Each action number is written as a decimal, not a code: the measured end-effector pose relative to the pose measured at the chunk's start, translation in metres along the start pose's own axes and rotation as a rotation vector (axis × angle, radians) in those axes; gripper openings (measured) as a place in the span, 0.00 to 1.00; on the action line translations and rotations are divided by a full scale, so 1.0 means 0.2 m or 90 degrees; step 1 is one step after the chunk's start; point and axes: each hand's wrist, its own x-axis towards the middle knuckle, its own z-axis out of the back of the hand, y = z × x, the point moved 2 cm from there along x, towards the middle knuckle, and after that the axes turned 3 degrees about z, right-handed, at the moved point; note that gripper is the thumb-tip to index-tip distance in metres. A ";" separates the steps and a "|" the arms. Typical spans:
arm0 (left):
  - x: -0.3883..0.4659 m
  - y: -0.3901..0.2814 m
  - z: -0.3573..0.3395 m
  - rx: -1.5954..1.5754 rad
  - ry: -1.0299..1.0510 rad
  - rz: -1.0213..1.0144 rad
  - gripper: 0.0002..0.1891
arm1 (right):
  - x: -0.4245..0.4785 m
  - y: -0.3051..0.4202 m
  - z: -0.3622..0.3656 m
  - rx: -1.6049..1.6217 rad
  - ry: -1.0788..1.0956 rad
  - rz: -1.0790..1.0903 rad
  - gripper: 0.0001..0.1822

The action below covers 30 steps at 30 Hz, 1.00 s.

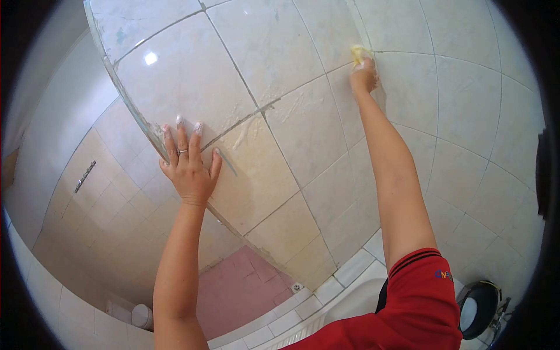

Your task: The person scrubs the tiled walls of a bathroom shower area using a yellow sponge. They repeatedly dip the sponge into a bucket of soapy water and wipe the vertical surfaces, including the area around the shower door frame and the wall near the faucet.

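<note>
My left hand (189, 177) rests with its fingers spread against a pale tiled wall (288, 144), close to the wall's outer edge. White suds coat its fingertips, and a ring is on one finger. Up at the inner corner, where two tiled walls meet, my right hand (365, 81) presses a yellow sponge or cloth (361, 51) to the tiles; which of the two cannot be told. Streaks of foam (243, 133) mark the tiles between my hands. Dark grout lines run between these tiles, and the grout near my left hand looks rough.
Below lies a pink tiled floor (240, 284) with a floor drain (297, 287). A white ceramic fixture (356, 299) sits by a tiled ledge (350, 267). At lower right are a black bucket (484, 302) and a metal tap (498, 321). A metal hook rail (85, 176) hangs on the left wall.
</note>
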 end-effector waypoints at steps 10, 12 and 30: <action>0.01 0.00 0.01 0.036 0.016 0.002 0.28 | -0.04 0.07 -0.04 0.079 -0.003 0.228 0.17; -0.01 0.02 0.01 0.030 0.019 -0.001 0.28 | 0.04 0.14 0.00 0.044 0.081 -0.204 0.19; -0.02 0.05 -0.02 -0.164 -0.117 -0.029 0.34 | -0.73 1.01 0.29 0.249 0.097 0.338 0.17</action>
